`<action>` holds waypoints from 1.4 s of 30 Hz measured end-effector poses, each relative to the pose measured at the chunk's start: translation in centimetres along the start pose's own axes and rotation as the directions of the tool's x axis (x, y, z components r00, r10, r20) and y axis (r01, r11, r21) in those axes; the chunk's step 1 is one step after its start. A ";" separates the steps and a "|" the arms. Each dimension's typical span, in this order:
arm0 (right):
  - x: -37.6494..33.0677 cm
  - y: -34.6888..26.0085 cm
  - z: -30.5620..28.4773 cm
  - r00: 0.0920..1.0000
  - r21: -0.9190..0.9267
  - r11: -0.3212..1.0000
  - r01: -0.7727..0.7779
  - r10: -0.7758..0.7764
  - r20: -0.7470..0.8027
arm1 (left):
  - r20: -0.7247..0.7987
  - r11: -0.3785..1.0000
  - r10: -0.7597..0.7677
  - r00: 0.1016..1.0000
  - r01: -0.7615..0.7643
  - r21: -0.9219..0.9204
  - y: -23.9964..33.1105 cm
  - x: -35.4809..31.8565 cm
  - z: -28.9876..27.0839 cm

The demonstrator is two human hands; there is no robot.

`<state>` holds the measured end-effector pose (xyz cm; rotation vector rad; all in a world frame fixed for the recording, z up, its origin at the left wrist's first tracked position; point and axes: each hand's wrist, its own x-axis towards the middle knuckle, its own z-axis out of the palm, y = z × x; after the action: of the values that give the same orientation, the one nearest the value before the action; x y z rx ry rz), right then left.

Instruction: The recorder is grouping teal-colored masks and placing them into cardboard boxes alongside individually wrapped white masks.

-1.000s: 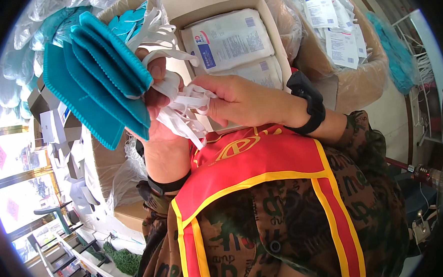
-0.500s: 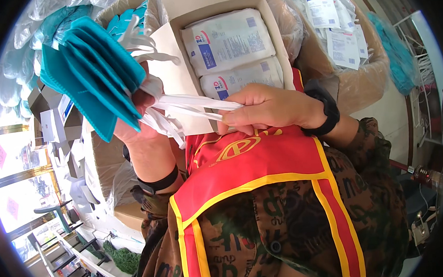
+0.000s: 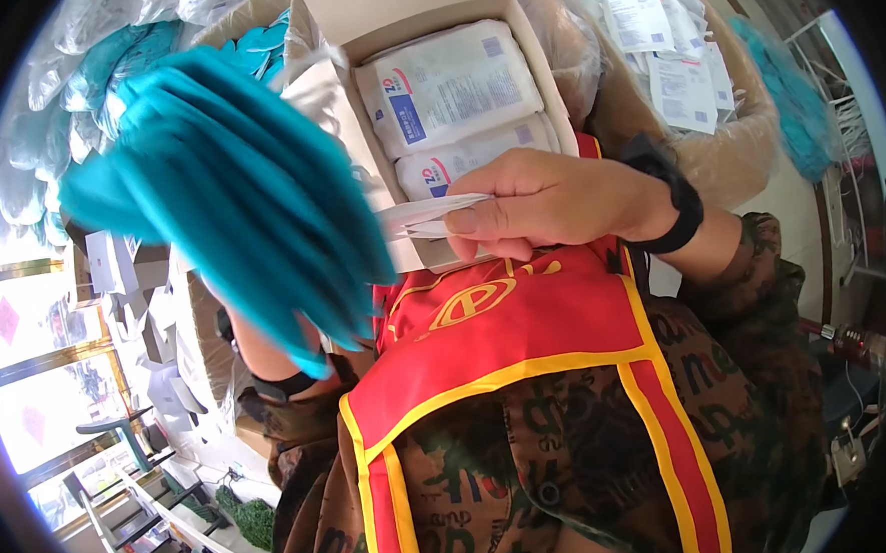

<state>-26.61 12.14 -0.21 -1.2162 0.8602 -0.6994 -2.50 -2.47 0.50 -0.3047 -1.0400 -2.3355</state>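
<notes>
A fanned stack of teal face masks (image 3: 228, 188), blurred by motion, spreads across the left of the view. My left forearm (image 3: 258, 348) reaches up behind it. The masks cover my left hand and its fingers, though the stack appears held up on that side. White ear loops (image 3: 430, 215) run from the stack to my right hand (image 3: 549, 203), which pinches them between thumb and fingers. Just beyond that hand is an open carton (image 3: 541, 46) of white printed packets (image 3: 453, 86), partly covered by the hand.
A plastic-lined box (image 3: 697, 158) with loose white packets (image 3: 684, 89) stands at the far right. Bagged teal masks (image 3: 131, 67) pile up at the far left. White folded cartons (image 3: 168, 381) and a metal rack (image 3: 125, 513) are lower left.
The mask stack has swung right and toward me, fanning out and hiding my left hand. My left forearm has shifted left and nearer. My right hand keeps its pinch on the loops, almost in place.
</notes>
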 end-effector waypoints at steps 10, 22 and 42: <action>-3.3 -3.5 -1.0 0.999 -0.298 0.954 -0.026 0.034 0.022 | -0.128 -0.302 -0.403 0.906 0.000 0.953 0.7 2.6 8.1; -9.9 -4.7 0.8 0.985 -0.294 0.940 -0.173 0.163 -0.058 | 0.112 -0.472 -0.294 0.949 -0.246 0.847 1.7 -0.6 4.4; -9.0 -0.4 1.4 0.929 0.407 0.907 -0.106 0.236 -0.285 | -0.554 0.540 0.451 0.700 0.280 0.794 4.5 -3.8 -3.3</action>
<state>-30.07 20.30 2.03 -0.6664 1.0341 -0.8928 3.25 -5.80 -0.58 0.8740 -1.4889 -1.3008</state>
